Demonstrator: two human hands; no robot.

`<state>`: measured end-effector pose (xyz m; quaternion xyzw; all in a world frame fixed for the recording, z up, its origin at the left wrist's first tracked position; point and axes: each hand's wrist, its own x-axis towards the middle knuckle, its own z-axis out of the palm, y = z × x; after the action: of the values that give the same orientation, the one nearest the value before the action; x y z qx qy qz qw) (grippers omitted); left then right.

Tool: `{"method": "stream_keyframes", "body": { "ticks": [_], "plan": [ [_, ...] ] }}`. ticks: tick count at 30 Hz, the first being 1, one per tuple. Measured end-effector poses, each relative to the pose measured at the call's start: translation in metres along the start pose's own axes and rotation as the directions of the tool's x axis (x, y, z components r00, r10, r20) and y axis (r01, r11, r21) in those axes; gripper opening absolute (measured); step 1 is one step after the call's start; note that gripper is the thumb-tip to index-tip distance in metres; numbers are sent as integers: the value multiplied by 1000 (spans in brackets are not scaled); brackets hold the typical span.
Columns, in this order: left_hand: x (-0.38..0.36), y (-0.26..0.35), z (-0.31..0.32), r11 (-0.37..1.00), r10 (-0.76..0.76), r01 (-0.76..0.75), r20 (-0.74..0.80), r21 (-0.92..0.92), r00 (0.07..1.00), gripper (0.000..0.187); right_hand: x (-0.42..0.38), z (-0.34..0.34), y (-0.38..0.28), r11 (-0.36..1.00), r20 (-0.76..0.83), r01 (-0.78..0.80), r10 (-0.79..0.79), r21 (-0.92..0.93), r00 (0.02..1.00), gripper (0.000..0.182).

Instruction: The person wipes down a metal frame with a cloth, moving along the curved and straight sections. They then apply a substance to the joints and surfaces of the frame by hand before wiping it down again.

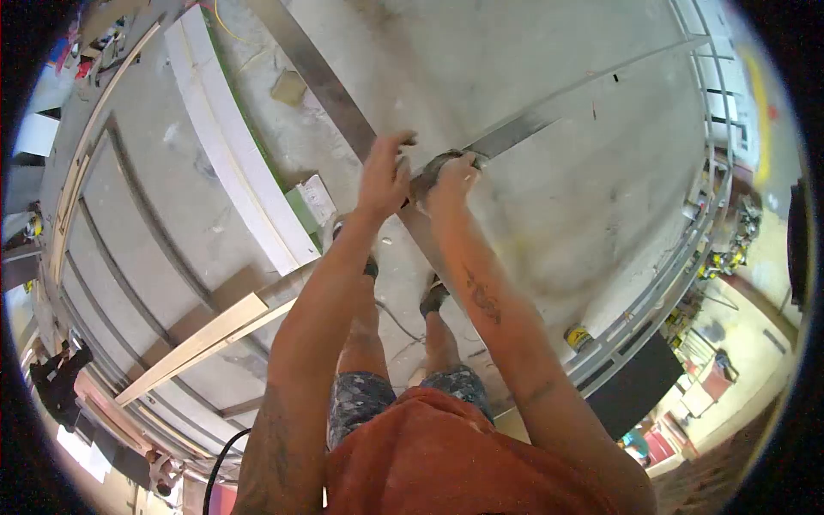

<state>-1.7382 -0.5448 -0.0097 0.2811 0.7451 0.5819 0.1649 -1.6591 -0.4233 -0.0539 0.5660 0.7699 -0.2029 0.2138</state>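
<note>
My right hand is closed over a dark, rounded thing whose kind I cannot make out, as the fingers cover much of it. It lies where a long dark metal bar meets a second metal bar that runs off to the upper right. Just left of it, my left hand hovers over the long bar with its fingers apart and slightly bent, holding nothing that I can see. Both forearms reach forward over the grey floor.
A long white panel with a green edge lies to the left. Wooden strips rest across a metal frame at lower left. Metal rails curve along the right, beside a yellow-labelled can. My feet stand near the long bar.
</note>
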Motion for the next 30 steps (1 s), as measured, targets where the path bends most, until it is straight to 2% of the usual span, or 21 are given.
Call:
{"method": "stream_keyframes", "body": {
  "ticks": [1, 4, 5, 6, 7, 8, 9, 10, 12, 13, 14, 16, 18, 19, 20, 21, 22, 24, 25, 27, 30],
  "plan": [
    [-9, -2, -12, 1000, 4, -4, -56, -4, 998, 41, 6, -13, -4, 797, -16, 62, -90, -601, 996, 53],
    [-69, -26, -68, 990, -111, 120, -109, 78, 988, 37, 113, -47, 47, 556, -320, -92, -329, -826, 888, 38],
    [-93, -34, -85, 965, -250, 257, -101, 56, 963, 37, 157, -67, 68, 515, -386, -136, -417, -847, 823, 35],
    [-124, -40, -98, 919, -390, 394, -81, 37, 917, 36, 199, -89, 89, 534, -429, -126, -493, -836, 757, 32],
    [-159, -51, -103, 881, -454, 466, -137, 80, 881, 36, 244, -107, 119, 868, -561, 221, -462, -444, 687, 40],
    [-193, -63, -104, 836, -508, 536, -200, 120, 838, 35, 284, -116, 134, 838, -662, 537, -349, 95, 663, 49],
    [-222, -66, -104, 742, -634, 651, -150, 160, 759, 33, 278, -110, 125, 835, -660, 543, -356, 94, 662, 49],
    [-251, -67, -101, 630, -748, 749, -101, 205, 656, 32, 261, -99, 121, 648, -695, 703, -362, 291, 621, 44],
    [-297, -69, -84, 536, -840, 812, 54, 230, 540, 35, 199, -80, 110, 562, -708, 825, -602, -48, 369, 38],
    [-322, -83, -70, 533, -843, 814, 55, 233, 536, 35, 152, -67, 96, 514, -517, 662, -828, -546, 216, 35],
    [-348, -104, -51, 510, -859, 815, 113, 275, 499, 35, 113, -35, 80, 518, -421, 849, -796, -100, 435, 27],
    [-347, -104, -30, 497, -868, 806, 182, 322, 462, 36, 44, -8, 51, 485, -240, 791, -773, 374, 587, 21],
    [-294, -76, -13, 408, -911, 891, 148, 201, 384, 34, -10, -47, 16, 281, 38, 959, -959, 20, 280, 24],
    [-270, -66, -8, 378, -923, 912, 143, 162, 357, 34, -4, -60, 18, 294, 30, 956, -956, 15, 293, 24],
    [-251, -62, -4, 499, -865, 857, 134, 126, 484, 32, 9, -73, 18, 126, 127, 992, -984, 17, 123, 28],
    [-226, -56, -2, 554, -831, 826, 122, 105, 542, 31, 27, -87, 16, -53, 221, 998, -973, 36, -60, 31],
    [-202, -49, 0, 607, -794, 790, 109, 86, 598, 30, 46, -105, 18, -148, 235, 988, -963, -36, -135, 40],
    [-155, -36, -6, 338, -903, 790, 61, -512, 426, 28, 90, -153, 26, 105, 424, 990, -895, -95, 136, 46],
    [-151, -37, -7, 333, -906, 786, 55, -521, 420, 28, 125, -179, 32, 130, 486, 977, -852, -167, 196, 50],
    [-149, -51, -19, 470, -843, 737, 0, -485, 538, 29, 197, -226, 55, 187, 528, 938, -786, -292, 321, 52],
    [-181, -75, -43, 357, -907, 853, 77, -380, 414, 30, 282, -280, 87, 327, 367, 813, -767, -482, 526, 48]
  ]
}}
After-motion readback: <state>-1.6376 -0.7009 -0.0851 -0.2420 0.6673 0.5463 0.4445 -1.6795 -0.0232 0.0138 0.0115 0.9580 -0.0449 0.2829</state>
